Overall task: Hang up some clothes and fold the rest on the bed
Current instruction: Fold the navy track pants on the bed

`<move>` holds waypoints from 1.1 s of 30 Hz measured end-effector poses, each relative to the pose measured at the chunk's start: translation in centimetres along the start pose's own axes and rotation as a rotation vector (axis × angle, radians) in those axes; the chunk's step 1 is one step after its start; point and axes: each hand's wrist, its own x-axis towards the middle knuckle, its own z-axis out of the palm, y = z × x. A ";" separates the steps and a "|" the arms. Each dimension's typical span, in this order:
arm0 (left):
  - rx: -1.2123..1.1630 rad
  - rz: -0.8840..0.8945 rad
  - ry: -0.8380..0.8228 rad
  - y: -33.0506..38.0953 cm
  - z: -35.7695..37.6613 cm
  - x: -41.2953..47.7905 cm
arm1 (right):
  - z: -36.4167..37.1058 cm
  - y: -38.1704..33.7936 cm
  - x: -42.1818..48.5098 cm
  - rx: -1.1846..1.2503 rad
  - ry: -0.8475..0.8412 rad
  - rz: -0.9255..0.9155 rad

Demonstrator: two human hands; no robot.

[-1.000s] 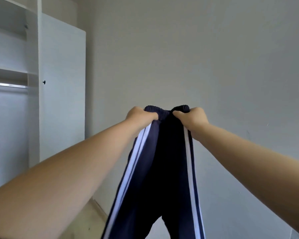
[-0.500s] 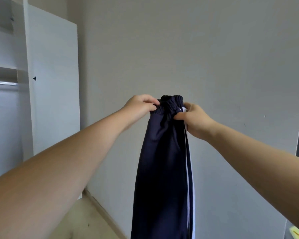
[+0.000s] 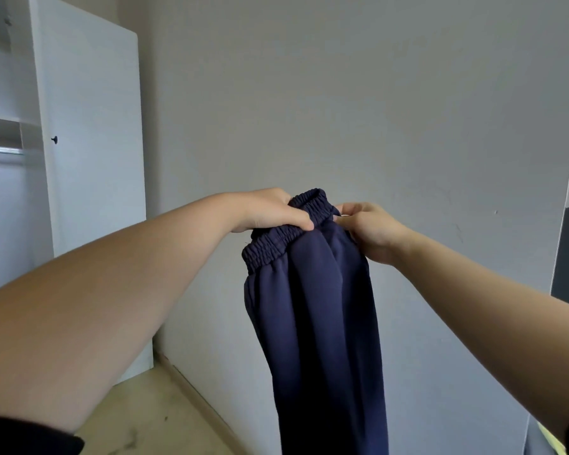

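Navy trousers [image 3: 319, 323] in the air before the grey wall [image 3: 342, 93], legs hanging straight down; my left hand [image 3: 273, 210] grips the elastic waistband [image 3: 286, 239] from above, fingers curled over; my right hand [image 3: 372, 231] pinches its far side; both 2 hands level; white wardrobe [image 3: 92, 159] at left.

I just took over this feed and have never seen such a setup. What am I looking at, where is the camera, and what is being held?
There is no machine here. These are a person's two bare arms, seen from a single camera worn on the head and looking forward. The left hand and right hand both hold the elastic waistband of dark blue trousers, which hang in the air in front of a plain wall. On the left stands a white wardrobe with an open section and a rail. Below is the floor. The bed is out of view, so no surface with clothes shows.
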 end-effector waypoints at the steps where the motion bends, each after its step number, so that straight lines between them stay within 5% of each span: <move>1: -0.004 -0.005 0.034 0.1 0.2 0.1 | 0.0 0.2 0.0 -0.015 0.019 -0.004; 5: -0.064 -0.014 0.146 0.3 0.7 0.8 | -0.5 2.2 -0.5 -0.001 -0.012 0.054; 11: -0.103 0.015 0.320 1.7 1.9 1.6 | -2.8 9.6 -4.4 0.130 -0.242 0.375; 13: -0.066 0.032 0.385 2.4 2.1 2.0 | -2.9 10.8 -5.1 0.139 -0.114 0.406; 17: 0.224 0.122 0.503 3.9 2.4 2.4 | -4.0 8.7 -5.0 0.097 0.397 0.358; 21: 0.329 0.230 0.660 6.7 3.3 2.4 | -7.0 4.0 -5.9 -0.118 0.763 0.168; 26: 0.208 0.314 0.731 13.0 5.8 2.0 | -11.9 -2.2 -10.2 -0.488 1.045 -0.007; 33: -0.148 0.468 0.630 25.5 12.8 0.2 | -19.9 -12.1 -21.7 -0.879 1.383 -0.054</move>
